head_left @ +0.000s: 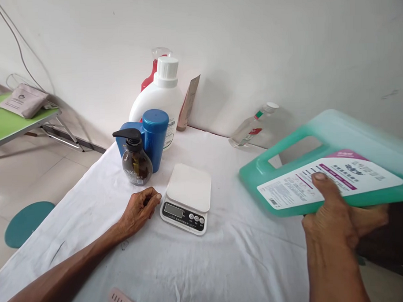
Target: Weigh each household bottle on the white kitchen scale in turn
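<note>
My right hand [336, 216] grips a large green jug [289, 205] from below, the thumb lying on its white and purple label. The jug is tilted well over, nearly on its side, and held above the right part of the table; its far end runs out of view. My left hand [140, 210] rests on the white cloth with the fingers curled in, and nothing shows in it. Just right of those fingers is a white kitchen scale [188, 189] with a bare platform and a blank-looking display. A dark brown pump bottle [136, 164] stands behind my left hand.
Behind the pump bottle stand a blue container [156, 139], a white capped bottle [153, 100], a red bottle [149, 80] and a brown tube [189, 103]. A clear bottle [249, 131] leans near the wall. A pink strap [122, 301] lies in front. A green table [5, 125] is at left.
</note>
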A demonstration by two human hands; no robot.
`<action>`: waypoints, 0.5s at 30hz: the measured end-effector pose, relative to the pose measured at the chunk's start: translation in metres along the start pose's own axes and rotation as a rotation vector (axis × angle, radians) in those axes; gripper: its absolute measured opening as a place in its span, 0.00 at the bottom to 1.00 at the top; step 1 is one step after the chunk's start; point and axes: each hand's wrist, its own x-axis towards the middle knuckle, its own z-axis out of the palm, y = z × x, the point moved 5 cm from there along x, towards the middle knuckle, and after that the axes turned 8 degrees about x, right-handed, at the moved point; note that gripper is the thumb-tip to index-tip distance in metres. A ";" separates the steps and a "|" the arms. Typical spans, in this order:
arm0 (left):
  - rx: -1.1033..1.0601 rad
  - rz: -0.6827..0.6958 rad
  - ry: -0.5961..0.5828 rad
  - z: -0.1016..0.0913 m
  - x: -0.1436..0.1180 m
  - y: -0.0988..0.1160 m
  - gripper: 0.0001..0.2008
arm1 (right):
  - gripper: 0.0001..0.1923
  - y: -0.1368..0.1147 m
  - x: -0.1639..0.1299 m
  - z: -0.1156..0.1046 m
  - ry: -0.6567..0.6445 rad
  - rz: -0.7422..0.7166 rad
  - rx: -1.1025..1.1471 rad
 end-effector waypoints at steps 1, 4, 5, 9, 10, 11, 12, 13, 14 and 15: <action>0.003 -0.003 -0.001 0.001 0.000 0.000 0.24 | 0.35 0.009 0.011 -0.004 0.016 -0.014 0.009; 0.013 -0.012 0.001 0.002 0.000 -0.001 0.25 | 0.36 0.036 0.038 -0.010 0.109 -0.004 -0.013; 0.015 -0.016 0.003 0.002 -0.001 -0.001 0.25 | 0.35 0.044 0.045 -0.009 0.139 0.011 -0.038; 0.007 -0.024 0.002 0.003 0.000 -0.001 0.25 | 0.33 0.069 0.066 0.007 0.203 0.056 -0.130; 0.008 -0.021 0.001 0.003 0.000 -0.001 0.25 | 0.34 0.075 0.070 0.012 0.208 0.065 -0.149; 0.010 -0.017 0.000 0.003 0.001 -0.001 0.25 | 0.34 0.080 0.073 0.017 0.209 0.073 -0.168; 0.011 -0.013 0.000 0.003 0.001 -0.001 0.25 | 0.34 0.085 0.075 0.022 0.206 0.081 -0.187; 0.012 -0.010 -0.001 0.002 0.002 -0.001 0.26 | 0.34 0.090 0.077 0.027 0.198 0.088 -0.205; 0.010 -0.009 -0.002 0.002 0.002 -0.001 0.25 | 0.34 0.094 0.078 0.031 0.191 0.093 -0.222; 0.006 -0.011 -0.004 0.002 0.002 -0.002 0.25 | 0.34 0.097 0.079 0.034 0.182 0.099 -0.238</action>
